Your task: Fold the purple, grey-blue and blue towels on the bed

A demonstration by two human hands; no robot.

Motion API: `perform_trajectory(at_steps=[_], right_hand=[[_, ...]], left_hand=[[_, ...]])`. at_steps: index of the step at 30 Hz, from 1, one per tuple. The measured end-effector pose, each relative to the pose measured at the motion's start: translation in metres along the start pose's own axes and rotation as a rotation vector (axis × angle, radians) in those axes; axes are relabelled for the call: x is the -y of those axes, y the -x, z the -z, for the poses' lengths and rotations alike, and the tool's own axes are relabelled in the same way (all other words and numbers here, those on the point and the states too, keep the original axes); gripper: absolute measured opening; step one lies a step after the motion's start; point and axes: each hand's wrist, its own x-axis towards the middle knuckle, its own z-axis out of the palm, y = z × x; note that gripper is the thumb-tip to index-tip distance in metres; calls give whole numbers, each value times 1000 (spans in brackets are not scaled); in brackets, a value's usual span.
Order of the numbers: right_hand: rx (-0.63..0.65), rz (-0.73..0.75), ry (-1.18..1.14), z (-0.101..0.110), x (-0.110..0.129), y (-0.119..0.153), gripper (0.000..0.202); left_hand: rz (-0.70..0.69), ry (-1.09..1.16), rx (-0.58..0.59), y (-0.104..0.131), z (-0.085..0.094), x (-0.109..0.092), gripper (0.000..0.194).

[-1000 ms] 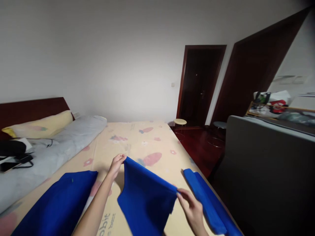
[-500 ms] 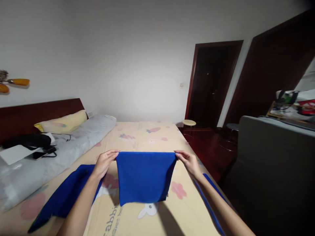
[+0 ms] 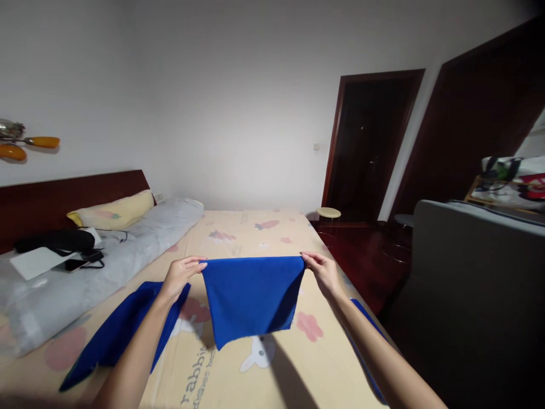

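A blue cloth [image 3: 255, 298] hangs between my hands above the bed, its top edge pulled straight. My left hand [image 3: 183, 274] pinches its upper left corner, and my right hand [image 3: 322, 272] pinches the upper right one. The lower edge hangs free and slants, lower on the left. More blue cloth [image 3: 114, 335] lies crumpled on the bed, partly behind my left forearm. Another blue piece [image 3: 366, 363] lies along the right edge of the bed, mostly covered by my right arm.
The bed [image 3: 238, 233] has a cream sheet with rabbit and carrot prints. A grey quilt [image 3: 140, 267] with a black bag [image 3: 55, 240] and a white flat item [image 3: 36, 262] lies left. A stool [image 3: 327, 212] stands beyond the bed; a dark grey panel [image 3: 464, 284] is at right.
Both hands have risen slightly with the blue cloth, the right a little more. Its lower edge now hangs higher and more slanted. The view has shifted slightly left.
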Motion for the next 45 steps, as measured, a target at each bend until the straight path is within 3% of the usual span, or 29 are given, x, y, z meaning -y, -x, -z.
perform_trajectory(at_steps=[12, 18, 26, 33, 37, 45], right_hand=[[28, -113, -67, -6, -9, -2, 59], [32, -27, 160, 6, -1, -2, 52], [208, 122, 507, 14, 27, 3, 36], [267, 212, 726, 18, 37, -2, 34], [302, 207, 737, 20, 34, -8, 31], [324, 93, 620, 12, 8, -30, 32]], left_hand=[[-26, -38, -2, 7, -12, 1, 51], [-12, -103, 29, 3, -6, 7, 50], [-34, -205, 20, -3, 7, 6, 43], [-61, -220, 11, -4, 14, 4, 39], [-59, -198, 15, -11, 13, 9, 36], [89, -115, 108, -37, 0, 24, 38]])
